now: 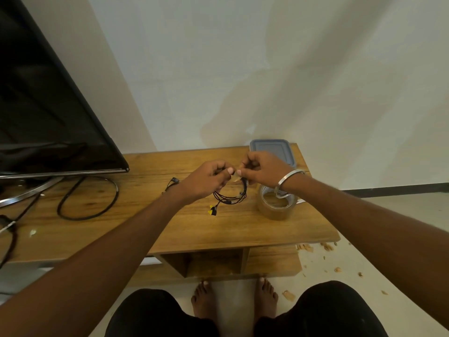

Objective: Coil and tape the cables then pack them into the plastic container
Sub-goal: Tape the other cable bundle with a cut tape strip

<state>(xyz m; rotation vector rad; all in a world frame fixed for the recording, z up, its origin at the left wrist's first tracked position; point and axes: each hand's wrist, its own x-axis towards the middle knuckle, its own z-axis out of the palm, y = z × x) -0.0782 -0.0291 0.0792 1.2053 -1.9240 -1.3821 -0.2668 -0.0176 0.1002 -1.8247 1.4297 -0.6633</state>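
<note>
On my feed the biggest thing is the black television (48,98) at the left, standing on the wooden surface (218,227) with a thick black cord (90,198) looped under it. At the far right edge of the surface sits the plastic container (272,147), blue-grey lid on, partly hidden behind my right hand (264,170). Nearer me and just right of the hands lies the roll of brown tape (277,206). My left hand (206,178) and right hand are brought together, fingertips nearly meeting — both pinch the top of the coiled black cable (230,197), whose loops hang above the surface. A small piece of tape (237,180) shows between the thumbs. Yellow-tipped connectors (213,210) dangle lowest.
</note>
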